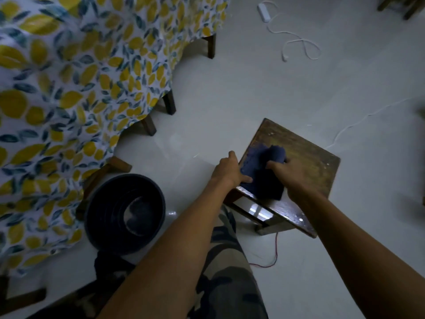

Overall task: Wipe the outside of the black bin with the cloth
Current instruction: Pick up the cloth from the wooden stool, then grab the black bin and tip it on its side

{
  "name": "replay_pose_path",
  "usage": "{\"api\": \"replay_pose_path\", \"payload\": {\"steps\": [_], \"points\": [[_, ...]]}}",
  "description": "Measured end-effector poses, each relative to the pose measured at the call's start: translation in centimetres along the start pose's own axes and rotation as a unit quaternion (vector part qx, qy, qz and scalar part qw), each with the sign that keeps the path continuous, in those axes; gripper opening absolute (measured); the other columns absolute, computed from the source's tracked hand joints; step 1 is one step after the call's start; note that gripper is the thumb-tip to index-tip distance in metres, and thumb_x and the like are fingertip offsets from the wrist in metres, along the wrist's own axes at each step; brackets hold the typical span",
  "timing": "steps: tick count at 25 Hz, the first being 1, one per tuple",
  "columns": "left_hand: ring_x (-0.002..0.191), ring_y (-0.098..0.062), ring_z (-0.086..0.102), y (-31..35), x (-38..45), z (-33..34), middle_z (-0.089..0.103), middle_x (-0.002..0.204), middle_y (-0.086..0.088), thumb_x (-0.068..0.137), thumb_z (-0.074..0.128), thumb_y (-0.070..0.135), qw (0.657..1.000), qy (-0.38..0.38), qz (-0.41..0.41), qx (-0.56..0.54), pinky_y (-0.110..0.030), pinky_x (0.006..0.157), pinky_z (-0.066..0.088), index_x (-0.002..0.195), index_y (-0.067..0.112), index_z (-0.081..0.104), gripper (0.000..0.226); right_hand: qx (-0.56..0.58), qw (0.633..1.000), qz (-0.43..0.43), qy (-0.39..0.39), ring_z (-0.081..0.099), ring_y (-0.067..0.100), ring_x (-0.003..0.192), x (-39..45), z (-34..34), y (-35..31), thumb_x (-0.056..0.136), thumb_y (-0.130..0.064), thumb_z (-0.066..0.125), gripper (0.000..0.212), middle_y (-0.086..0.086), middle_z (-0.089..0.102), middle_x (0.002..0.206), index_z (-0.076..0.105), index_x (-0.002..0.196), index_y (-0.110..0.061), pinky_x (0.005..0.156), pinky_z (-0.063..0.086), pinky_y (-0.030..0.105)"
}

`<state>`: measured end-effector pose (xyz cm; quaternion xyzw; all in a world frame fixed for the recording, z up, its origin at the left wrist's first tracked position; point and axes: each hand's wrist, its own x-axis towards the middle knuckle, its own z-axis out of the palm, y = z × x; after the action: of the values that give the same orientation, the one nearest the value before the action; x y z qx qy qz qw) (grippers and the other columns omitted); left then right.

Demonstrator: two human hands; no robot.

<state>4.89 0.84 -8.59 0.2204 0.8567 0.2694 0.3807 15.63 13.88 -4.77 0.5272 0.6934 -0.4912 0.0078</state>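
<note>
You're still at pickup: both hands on the cloth point(259, 171) on the stool point(308, 157). Right hand point(289, 171) grips it; left hand point(227, 171) pinches its edge. Black bin point(125, 214) stands untouched, near left. Next: carry cloth to its outer wall.

bare forearms point(165, 245), camouflage trousers point(227, 272).

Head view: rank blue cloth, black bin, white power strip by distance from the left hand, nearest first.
1. Blue cloth: on the wooden stool, touching the left hand on its right.
2. Black bin: on the floor, below-left of the hand.
3. White power strip: far across the floor, top of frame.
</note>
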Motion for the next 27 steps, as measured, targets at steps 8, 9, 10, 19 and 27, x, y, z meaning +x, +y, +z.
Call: {"api": "replay_pose_path", "payload": {"steps": [8,9,10,19,27], "points": [[0.106,-0.028,0.065,-10.1,-3.1,-7.3,0.064,0.123,-0.014,0.076,0.085,0.021,0.970,0.048,-0.060,-0.230,-0.036,0.085,0.057,0.144,0.013,0.042,0.082,0.110,0.985,-0.082,-0.105,0.062,0.024,0.096,-5.5,10.1,-8.2,0.093,-0.012,0.057,0.022,0.004,0.063,0.100,0.059,0.114,-0.017,0.086,0.054,0.043],[0.101,-0.029,0.067,-11.8,-3.7,-8.4,0.066,0.119,-0.013,0.075,0.086,0.023,0.968,0.062,-0.065,-0.235,-0.036,0.080,0.058,0.139,0.014,0.047,0.075,0.113,0.982,-0.084,-0.122,0.062,0.027,0.100,-6.3,11.5,-8.8,0.093,-0.011,0.056,0.023,0.005,0.064,0.101,0.059,0.115,-0.016,0.089,0.054,0.045],[0.098,-0.029,0.068,-13.5,-4.5,-9.3,0.067,0.116,-0.012,0.075,0.086,0.024,0.966,0.075,-0.073,-0.235,-0.037,0.078,0.058,0.135,0.016,0.051,0.069,0.116,0.980,-0.083,-0.140,0.061,0.029,0.103,-7.0,12.8,-9.3,0.094,-0.011,0.055,0.023,0.007,0.064,0.104,0.058,0.116,-0.016,0.092,0.053,0.047],[0.085,-0.018,0.063,-22.6,-8.9,-11.0,0.069,0.096,-0.009,0.081,0.080,0.011,0.973,0.137,-0.104,-0.152,-0.024,0.074,0.046,0.117,0.006,0.064,0.041,0.121,0.967,-0.024,-0.222,0.060,0.035,0.110,-9.2,23.8,-7.4,0.092,-0.006,0.052,0.035,0.019,0.063,0.119,0.057,0.126,-0.007,0.090,0.053,0.047],[0.126,-0.031,0.054,-28.0,-8.1,-7.3,0.055,0.140,-0.010,0.090,0.065,0.052,0.977,0.128,-0.166,-0.035,-0.049,0.105,0.045,0.144,0.019,0.045,0.066,0.165,0.959,0.042,-0.227,0.063,0.027,0.087,-5.7,26.6,-3.2,0.096,-0.019,0.050,0.012,0.014,0.063,0.103,0.057,0.104,-0.013,0.074,0.056,0.039]]}}
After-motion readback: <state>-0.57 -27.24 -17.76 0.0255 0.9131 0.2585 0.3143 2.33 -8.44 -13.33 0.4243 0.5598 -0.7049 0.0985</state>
